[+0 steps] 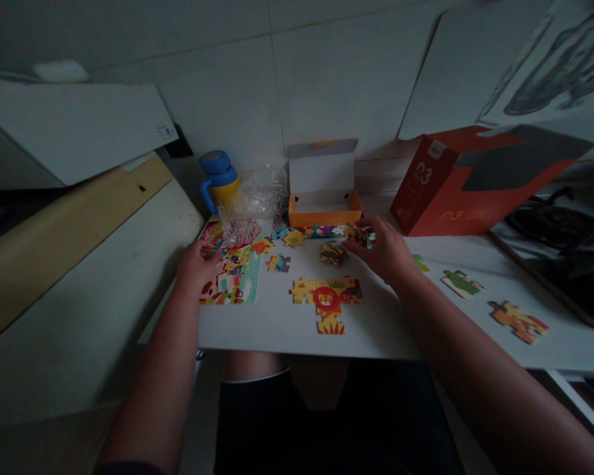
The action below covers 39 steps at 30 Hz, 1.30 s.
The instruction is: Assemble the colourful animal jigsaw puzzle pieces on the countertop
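Note:
My left hand point(197, 265) rests at the left edge of a colourful picture sheet point(247, 280), fingers loosely bent and thumb apart, with nothing visible in it. My right hand point(385, 249) reaches over the back of the table, thumb and forefinger closed around a dark, patterned puzzle piece point(356, 235). Just left of that hand lies a small stack of puzzle pieces point(332, 253). Nearer to me, joined pieces form a lion puzzle point(327, 300) on a yellow ground. Loose pieces lie between the sheet and the stack, among them a blue and yellow piece point(278, 263).
An orange box point(325, 216) stands with its lid up at the back. Beside it are clear plastic wrapping point(264, 194) and a blue and yellow bottle point(220, 181). At right stand a large red box point(445, 188), a green piece point(462, 283) and an orange piece point(518, 321).

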{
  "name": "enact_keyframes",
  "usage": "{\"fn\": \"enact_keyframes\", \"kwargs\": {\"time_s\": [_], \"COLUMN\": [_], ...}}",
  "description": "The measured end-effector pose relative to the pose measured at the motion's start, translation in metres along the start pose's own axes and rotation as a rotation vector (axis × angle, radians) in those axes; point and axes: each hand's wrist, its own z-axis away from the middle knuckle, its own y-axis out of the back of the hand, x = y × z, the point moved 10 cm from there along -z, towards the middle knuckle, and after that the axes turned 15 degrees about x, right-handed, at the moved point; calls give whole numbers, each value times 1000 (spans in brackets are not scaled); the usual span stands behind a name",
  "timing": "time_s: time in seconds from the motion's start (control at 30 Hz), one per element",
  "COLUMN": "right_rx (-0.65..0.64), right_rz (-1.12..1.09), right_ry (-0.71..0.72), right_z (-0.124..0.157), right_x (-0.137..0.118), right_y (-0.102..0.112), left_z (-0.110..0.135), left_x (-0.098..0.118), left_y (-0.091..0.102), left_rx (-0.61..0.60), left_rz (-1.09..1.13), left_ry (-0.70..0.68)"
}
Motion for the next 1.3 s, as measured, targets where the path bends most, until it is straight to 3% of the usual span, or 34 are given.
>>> {"fn": "enact_keyframes", "kwargs": {"time_s": [0.23, 0.37, 0.6, 0.73, 0.97, 1.07, 1.2, 1.23, 1.3], "right_rx": [-284, -378, -358, -289, -86, -24, 9, 2, -28], "right_rz": [-1, 52, 81, 87, 32, 2, -109, -156, -250], "right_ry": [145, 173, 118, 3, -128, -152, -83, -42, 53], "right_z": [23, 31, 26, 18, 3, -1, 9, 17, 39], "right_x": [-28, -28, -20, -6, 8, 2, -37, -52, -85], "right_y": [-46, -59, -55, -44, -12, 3, 21, 23, 25], "left_z": [2, 5, 28, 34, 28, 24, 38, 50, 91], "left_x": [12, 32, 90, 100, 79, 76, 88, 93, 110], "left_y": [9, 17, 21, 19, 18, 21, 35, 36, 26], "left_rx": [38, 98, 118, 96, 103, 102, 87, 42, -193], "left_rz": [1, 28, 120, 173, 185, 205, 309, 390, 689], "left_ry": [-36, -156, -502, -570, -451, -402, -233, -138, 103]}}
